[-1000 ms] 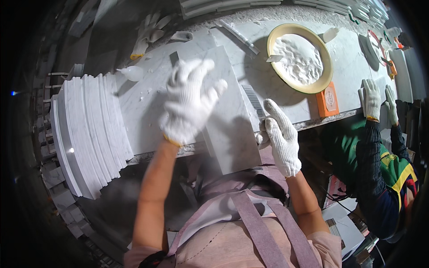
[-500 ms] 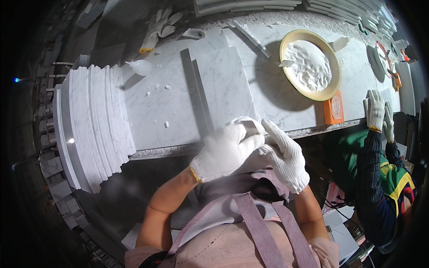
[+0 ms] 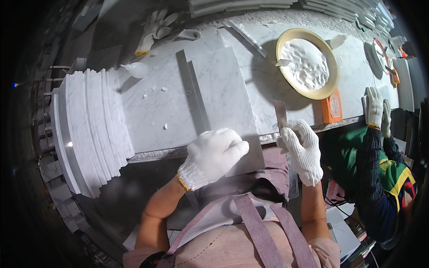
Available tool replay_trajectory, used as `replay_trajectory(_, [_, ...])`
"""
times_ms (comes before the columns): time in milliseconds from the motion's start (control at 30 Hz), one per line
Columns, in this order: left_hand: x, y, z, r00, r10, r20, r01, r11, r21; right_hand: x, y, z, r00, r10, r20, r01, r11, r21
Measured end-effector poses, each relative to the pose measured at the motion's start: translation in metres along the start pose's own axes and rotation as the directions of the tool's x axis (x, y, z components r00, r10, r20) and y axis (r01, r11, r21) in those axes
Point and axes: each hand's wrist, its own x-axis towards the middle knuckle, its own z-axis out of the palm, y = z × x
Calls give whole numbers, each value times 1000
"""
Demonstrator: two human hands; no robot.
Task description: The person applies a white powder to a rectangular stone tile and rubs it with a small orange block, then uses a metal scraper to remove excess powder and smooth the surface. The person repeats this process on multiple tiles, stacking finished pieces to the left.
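Note:
Both my hands wear white knit gloves. My right hand (image 3: 302,149) pinches a thin flat metal scraper blade (image 3: 280,114), which points up and away in front of the bench edge. My left hand (image 3: 213,156) is closed, knuckles up, over the near end of a grey-veined marble slab (image 3: 222,89). Its curled fingers hide whatever they hold. The slab lies on the marble-topped bench (image 3: 156,120), and its near end sticks out past the bench edge toward me. A cream bowl (image 3: 285,76) of white paste stands beyond my right hand, with a small blade (image 3: 283,63) at its rim.
An orange box (image 3: 331,107) sits beside the bowl. Stacked slabs (image 3: 96,129) stand at the left. Squeeze bottles (image 3: 135,69), a spare glove (image 3: 157,29), a clear tube (image 3: 248,38) and white crumbs lie about. At the right, a co-worker's gloved hands (image 3: 375,107) rest at the bench.
My hands were close together and have moved apart, the right one rightward with the scraper blade now upright in view. My left hand has shifted slightly left and down, uncovering the slab's near end.

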Motion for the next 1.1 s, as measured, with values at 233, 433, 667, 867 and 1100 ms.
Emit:
replay_trajectory(233, [-10, -12, 17, 986, 117, -117, -120, 993, -16, 7, -3, -1, 985, 167, 47, -173, 957, 233])
replay_trajectory(433, [-11, -20, 48, 869, 387, -309, -289, 903, 318, 17, -15, -41, 963, -6, -269, 39, 992, 120])
replay_trajectory(667, [-15, -15, 58, 853, 504, -138, -457, 847, 271, 50, -6, -79, 880, -368, -300, 223, 878, -424])
replay_trajectory(867, [-14, -14, 56, 862, 495, -108, -458, 854, 247, 79, -13, -82, 905, -384, -182, 194, 755, -627])
replay_trajectory(1100, [-13, -14, 56, 858, 503, -102, -461, 843, 277, 93, -19, -82, 979, -161, -128, 87, 888, -451])
